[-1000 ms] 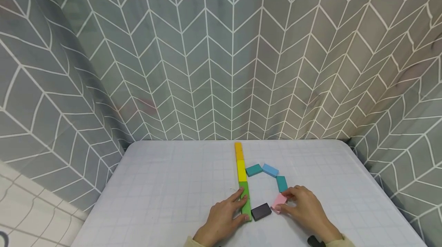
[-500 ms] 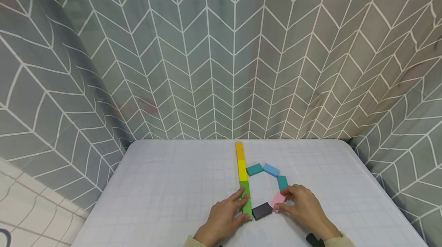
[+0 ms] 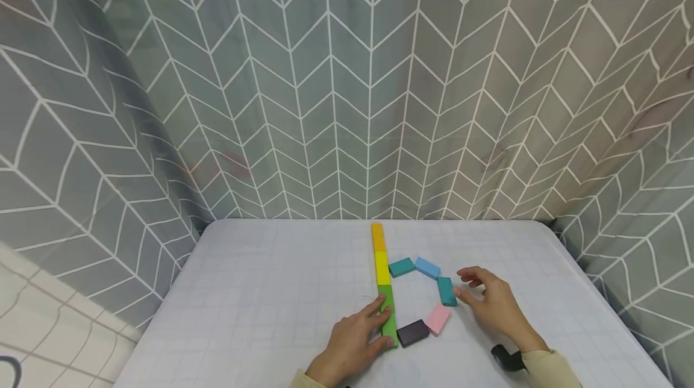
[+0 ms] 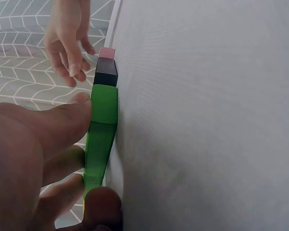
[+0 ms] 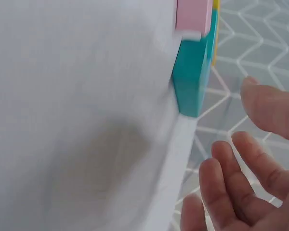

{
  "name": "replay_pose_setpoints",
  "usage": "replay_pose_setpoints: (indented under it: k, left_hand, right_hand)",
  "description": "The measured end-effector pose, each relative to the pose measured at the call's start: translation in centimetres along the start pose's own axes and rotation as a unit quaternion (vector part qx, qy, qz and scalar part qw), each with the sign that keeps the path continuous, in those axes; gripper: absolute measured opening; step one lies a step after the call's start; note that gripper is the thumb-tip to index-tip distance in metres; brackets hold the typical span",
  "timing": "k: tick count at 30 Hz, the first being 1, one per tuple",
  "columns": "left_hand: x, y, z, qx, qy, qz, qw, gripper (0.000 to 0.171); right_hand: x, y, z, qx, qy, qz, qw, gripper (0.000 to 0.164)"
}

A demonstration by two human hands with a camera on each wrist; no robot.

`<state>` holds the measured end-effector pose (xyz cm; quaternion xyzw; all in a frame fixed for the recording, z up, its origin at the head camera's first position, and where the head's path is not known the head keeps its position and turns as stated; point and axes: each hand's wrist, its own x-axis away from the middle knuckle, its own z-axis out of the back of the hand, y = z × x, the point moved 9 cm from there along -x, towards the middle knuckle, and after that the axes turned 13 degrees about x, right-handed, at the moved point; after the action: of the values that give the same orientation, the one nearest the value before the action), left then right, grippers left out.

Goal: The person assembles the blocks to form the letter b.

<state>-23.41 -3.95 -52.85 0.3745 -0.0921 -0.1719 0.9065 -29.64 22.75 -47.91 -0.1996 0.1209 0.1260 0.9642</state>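
My left hand (image 3: 349,340) rests on the green blocks (image 3: 389,329), thumb at their near end and fingertips farther up. Beyond them in the same line lie a yellow block (image 3: 382,269) and an orange block (image 3: 378,237). To the right, a teal block (image 3: 402,267), a blue block (image 3: 428,267), another teal block (image 3: 447,291), a pink block (image 3: 438,319) and a dark grey block (image 3: 413,333) curve back towards the green ones. My right hand (image 3: 494,303) hovers just right of the nearer teal block, fingers loosely bent, holding nothing.
A white table (image 3: 260,291) with a faint grid carries the blocks. Grey patterned curtain (image 3: 347,105) hangs behind it and along both sides. A black band (image 3: 508,358) circles my right wrist.
My right hand has let go of the pink block and moved up and to the right, beside the teal block. The pink block now lies against the dark grey one. My left hand stays put.
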Motion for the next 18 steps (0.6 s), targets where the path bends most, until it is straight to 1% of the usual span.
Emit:
replay_pose_setpoints:
  k: [3,6,8,11,18]
  left_hand:
    - [0.1,0.0,0.0,0.002,0.001,0.001,1.0000,0.059]
    - [0.1,0.1,-0.1,0.003,0.001,0.001,1.0000,0.059]
    - [0.1,0.1,-0.1,0.004,0.001,0.001,1.0000,0.059]
    - [0.1,0.1,-0.1,0.004,0.001,0.003,1.0000,0.059]
    - [0.1,0.0,0.0,0.002,0.002,0.005,1.0000,0.059]
  right_hand:
    - [-0.2,0.8,-0.9,-0.024,-0.035,0.004,0.999,0.049]
    - [-0.1,0.8,-1.5,-0.034,-0.059,0.017,0.998,0.049]
    - [-0.1,0.7,-1.7,-0.036,-0.063,0.025,0.997,0.045]
    - [-0.2,0.4,-1.7,-0.035,-0.066,0.026,0.997,0.041]
    - [-0.2,0.2,-1.9,-0.037,-0.082,0.017,0.996,0.041]
